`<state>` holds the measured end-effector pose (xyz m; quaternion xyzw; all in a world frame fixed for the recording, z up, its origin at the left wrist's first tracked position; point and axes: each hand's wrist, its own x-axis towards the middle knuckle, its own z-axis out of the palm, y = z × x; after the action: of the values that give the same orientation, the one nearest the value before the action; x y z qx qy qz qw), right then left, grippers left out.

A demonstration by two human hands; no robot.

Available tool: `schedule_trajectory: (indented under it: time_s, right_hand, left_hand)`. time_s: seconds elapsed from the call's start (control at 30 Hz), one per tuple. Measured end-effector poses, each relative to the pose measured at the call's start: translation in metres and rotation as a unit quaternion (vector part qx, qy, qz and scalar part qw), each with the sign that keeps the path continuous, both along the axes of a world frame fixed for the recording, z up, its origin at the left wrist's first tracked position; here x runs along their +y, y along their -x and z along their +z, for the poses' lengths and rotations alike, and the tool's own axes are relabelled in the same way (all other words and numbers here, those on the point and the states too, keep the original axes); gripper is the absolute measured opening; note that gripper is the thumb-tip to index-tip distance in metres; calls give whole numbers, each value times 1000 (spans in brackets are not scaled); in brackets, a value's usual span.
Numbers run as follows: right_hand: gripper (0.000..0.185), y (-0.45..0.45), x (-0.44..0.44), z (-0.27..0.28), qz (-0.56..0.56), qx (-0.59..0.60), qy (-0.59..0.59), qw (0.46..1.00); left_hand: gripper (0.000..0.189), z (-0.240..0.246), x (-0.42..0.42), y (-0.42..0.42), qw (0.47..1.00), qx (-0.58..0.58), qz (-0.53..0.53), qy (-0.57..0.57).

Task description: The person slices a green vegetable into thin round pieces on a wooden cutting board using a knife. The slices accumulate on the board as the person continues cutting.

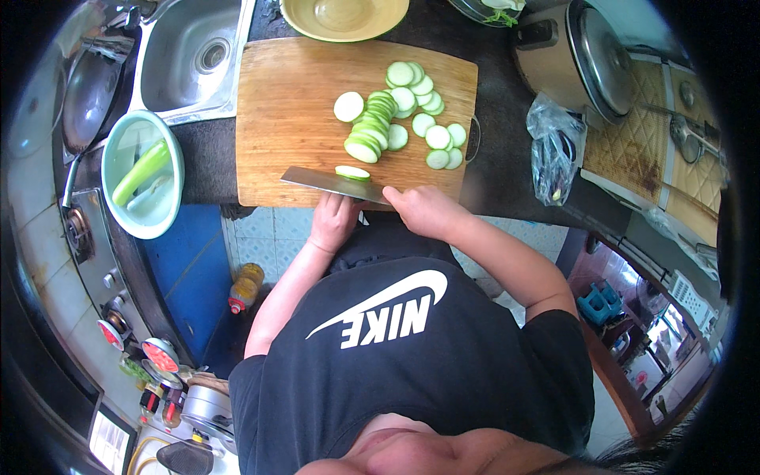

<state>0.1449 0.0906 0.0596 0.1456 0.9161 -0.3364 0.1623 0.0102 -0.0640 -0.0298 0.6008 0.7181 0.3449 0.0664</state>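
Observation:
My right hand [424, 211] grips the handle of a cleaver [335, 183], whose broad blade points left over the near edge of the wooden cutting board [285, 107]. Close behind the blade, on my side, is my left hand [335, 217]; its fingertips are partly hidden, so what it holds cannot be told. One green-rimmed slice [352, 173] lies just beyond the blade. Further up the board, a leaning row of pale green vegetable slices [371, 127], perhaps gourd or zucchini, runs away from me. More round slices [438, 137] are scattered to its right.
A yellow bowl [344, 18] stands beyond the board. At left are a steel sink [190, 59] and a light green basin [178, 184] holding a long green vegetable [141, 172] in water. A plastic bag [552, 154] and a large lidded pot [549, 59] are at right.

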Motion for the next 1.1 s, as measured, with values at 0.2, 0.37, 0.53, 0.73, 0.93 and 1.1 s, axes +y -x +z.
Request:
schedule_trajectory:
  time_s: [0.2, 0.37, 0.53, 0.73, 0.93, 1.1]
  right_hand:
    - [13, 6, 2, -16, 14, -11, -14, 1000]
    - [12, 18, 3, -43, 7, -34, -30, 999]
    - [14, 14, 13, -49, 2, -19, -20, 1000]
    - [14, 11, 20, -35, -56, 23, -22, 998]
    - [17, 2, 10, -9, -20, -15, -74, 997]
    - [17, -12, -2, 7, 7, -4, -77, 997]
  left_hand:
    - [28, 3, -1, -1, 1000, -10, -5, 26]
    - [33, 2, 1, 0, 1000, -15, -12, 23]
    - [37, -1, 3, -3, 1000, -13, -3, -2]
    - [41, -5, -2, 0, 1000, -20, 4, -20]
    - [41, -7, -1, 0, 1000, -3, -1, -16]
    - [35, -10, -4, 2, 1000, -12, -10, 24]
